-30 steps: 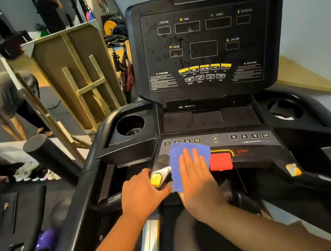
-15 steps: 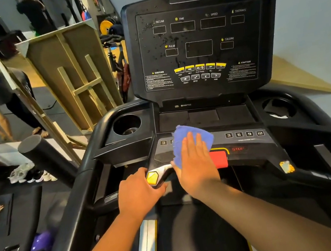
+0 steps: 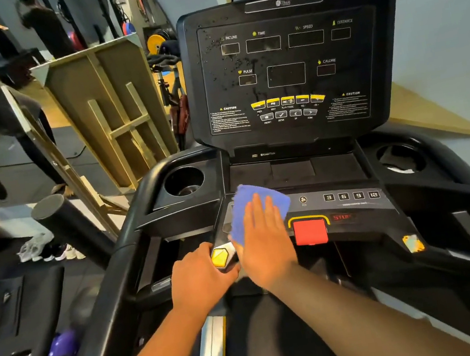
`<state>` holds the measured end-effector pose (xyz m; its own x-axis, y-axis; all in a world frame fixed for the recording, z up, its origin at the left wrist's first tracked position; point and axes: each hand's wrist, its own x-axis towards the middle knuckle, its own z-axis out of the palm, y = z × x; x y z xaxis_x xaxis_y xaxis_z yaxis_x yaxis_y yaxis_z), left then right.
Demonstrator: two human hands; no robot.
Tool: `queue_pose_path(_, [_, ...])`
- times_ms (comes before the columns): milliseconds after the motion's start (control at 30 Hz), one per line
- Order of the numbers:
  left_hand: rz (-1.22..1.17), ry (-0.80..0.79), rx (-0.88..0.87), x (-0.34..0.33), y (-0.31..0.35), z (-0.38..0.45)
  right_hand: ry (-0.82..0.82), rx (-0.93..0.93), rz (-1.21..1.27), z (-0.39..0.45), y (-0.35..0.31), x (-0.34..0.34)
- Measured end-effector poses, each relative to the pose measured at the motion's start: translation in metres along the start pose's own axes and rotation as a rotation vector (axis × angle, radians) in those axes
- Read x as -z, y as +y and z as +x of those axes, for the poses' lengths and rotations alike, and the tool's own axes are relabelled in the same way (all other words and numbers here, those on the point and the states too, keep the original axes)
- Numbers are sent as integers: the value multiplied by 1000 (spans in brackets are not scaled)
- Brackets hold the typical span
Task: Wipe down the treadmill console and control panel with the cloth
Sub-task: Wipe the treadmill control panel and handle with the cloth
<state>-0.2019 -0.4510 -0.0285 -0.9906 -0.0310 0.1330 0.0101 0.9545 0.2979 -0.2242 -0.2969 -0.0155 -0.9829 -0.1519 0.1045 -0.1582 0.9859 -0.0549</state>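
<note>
- One view is given, the head camera, looking down over both forearms at the treadmill's control panel (image 3: 348, 206) and the upright console (image 3: 291, 72) behind it.
- A blue cloth (image 3: 257, 205) is pressed flat on the left end of the control panel, covering the left row of number keys; the right row stays bare.
- The red stop button (image 3: 310, 232) sits just beside the cloth, so a sideways stroke could press it or the speed keys by accident.
- Droplets are seen on the console's left half; runs into the lower button row are a risk if these are left unwiped.
- The right hand (image 3: 265, 243) is laid palm-down on the cloth, fingers straight and close together, wrist low, forearm reaching in from the lower right.
- The left hand (image 3: 200, 277) is curled around the silver handlebar grip (image 3: 224, 254) with its yellow end cap, at the panel's lower left corner, apparently for bracing.
</note>
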Motion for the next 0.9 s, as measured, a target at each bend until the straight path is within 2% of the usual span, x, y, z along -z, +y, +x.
queue_pose_path(133, [6, 0, 5, -2, -1, 1, -33, 334, -28, -6, 16, 3])
queue_pose_path(200, [13, -5, -3, -1, -1, 1, 18, 399, -41, -18, 37, 1])
queue_pose_path(300, [22, -28, -9, 1, -1, 1, 42, 205, -42, -26, 56, -1])
queue_pose_path(433, [8, -39, -7, 3, 0, 0, 29, -103, 133, -4, 51, 5])
queue_pose_path(500, [3, -45, -3, 4, 0, 0, 44, -148, 107, -1, 49, 10])
queue_pose_path(600, [4, -51, -1, 4, 0, 0, -88, -197, 139, -19, 57, 18])
queue_pose_path(767, [9, -67, 11, 5, 2, -1, 61, -323, 79, -28, 82, 3])
queue_pose_path(900, [26, -65, 27, 6, 4, -2, -12, -405, 29, -19, 98, 3])
